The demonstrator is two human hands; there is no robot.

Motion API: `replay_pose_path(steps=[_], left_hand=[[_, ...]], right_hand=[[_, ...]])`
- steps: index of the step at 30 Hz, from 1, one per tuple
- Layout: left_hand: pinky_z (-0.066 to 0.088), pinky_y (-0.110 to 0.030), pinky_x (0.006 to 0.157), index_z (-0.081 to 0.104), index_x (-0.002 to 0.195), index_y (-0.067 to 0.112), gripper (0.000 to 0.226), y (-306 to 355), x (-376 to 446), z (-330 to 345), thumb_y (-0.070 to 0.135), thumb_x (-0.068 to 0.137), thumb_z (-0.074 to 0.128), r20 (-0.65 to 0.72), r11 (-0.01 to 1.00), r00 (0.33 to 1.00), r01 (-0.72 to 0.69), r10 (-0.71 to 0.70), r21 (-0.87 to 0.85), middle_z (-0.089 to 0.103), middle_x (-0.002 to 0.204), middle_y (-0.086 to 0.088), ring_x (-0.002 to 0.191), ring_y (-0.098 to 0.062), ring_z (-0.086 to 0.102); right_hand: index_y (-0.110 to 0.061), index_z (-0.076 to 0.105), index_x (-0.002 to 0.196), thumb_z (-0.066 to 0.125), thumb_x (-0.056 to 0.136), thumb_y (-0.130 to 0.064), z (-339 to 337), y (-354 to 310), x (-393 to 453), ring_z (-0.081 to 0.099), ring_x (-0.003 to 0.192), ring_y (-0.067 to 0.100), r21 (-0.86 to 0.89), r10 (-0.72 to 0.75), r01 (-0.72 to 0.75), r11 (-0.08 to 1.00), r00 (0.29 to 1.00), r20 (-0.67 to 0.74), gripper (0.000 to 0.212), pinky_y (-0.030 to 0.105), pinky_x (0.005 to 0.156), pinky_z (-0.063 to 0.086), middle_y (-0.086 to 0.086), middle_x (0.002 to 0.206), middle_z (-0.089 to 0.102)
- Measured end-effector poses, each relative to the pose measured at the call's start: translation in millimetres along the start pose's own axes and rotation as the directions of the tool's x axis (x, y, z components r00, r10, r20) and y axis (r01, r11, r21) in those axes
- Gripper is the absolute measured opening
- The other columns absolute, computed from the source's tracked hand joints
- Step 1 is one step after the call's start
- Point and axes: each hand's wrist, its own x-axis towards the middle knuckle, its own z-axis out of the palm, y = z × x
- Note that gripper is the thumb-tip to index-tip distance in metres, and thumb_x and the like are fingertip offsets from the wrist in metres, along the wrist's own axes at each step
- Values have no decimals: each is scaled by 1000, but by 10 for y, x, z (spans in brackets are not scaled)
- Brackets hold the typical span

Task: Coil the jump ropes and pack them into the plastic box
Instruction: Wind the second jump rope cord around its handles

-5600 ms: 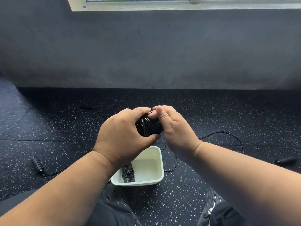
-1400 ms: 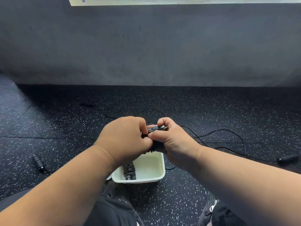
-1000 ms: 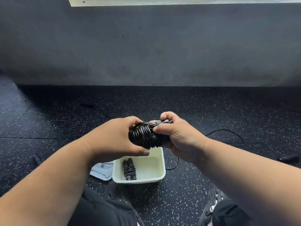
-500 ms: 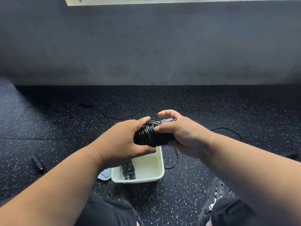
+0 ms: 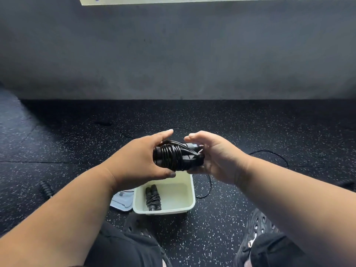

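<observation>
Rope bundle (image 5: 174,158), black and tightly wound around its handles, sits in the air above the white plastic box (image 5: 189,191). The left hand (image 5: 142,160) grips one end, thumb underneath; the right hand (image 5: 217,157) cups the other end with curled fingers. Inside the box lies another coiled rope (image 5: 153,198). Loose cord (image 5: 269,153) trails across the speckled floor (image 5: 57,143).
</observation>
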Motion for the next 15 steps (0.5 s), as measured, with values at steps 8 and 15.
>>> replay_pose_path(steps=[8, 15], left_hand=[[58, -18, 89, 28, 163, 44, 126, -93, 32, 17, 7, 66, 99, 35, 964, 996, 90, -84, -252, 57, 134, 10, 102, -2, 74], [53, -41, 99, 63, 134, 21, 52, -219, 144, 452, 44, 91, 78, 224, 543, 883, 436, -413, -718, 74, 125, -3, 107, -24, 71]], right_hand=[[-10, 67, 122, 65, 96, -18, -30, 284, 88, 68, 98, 24, -112, 53, -52, 992, 999, 10, 28, 37, 81, 53, 11, 105, 74], [-2, 58, 134, 75, 92, -22, 42, 558, 269, 66, 101, 22, 189, 33, -10, 982, 992, -120, 50, 34, 79, 60, 16, 117, 72]])
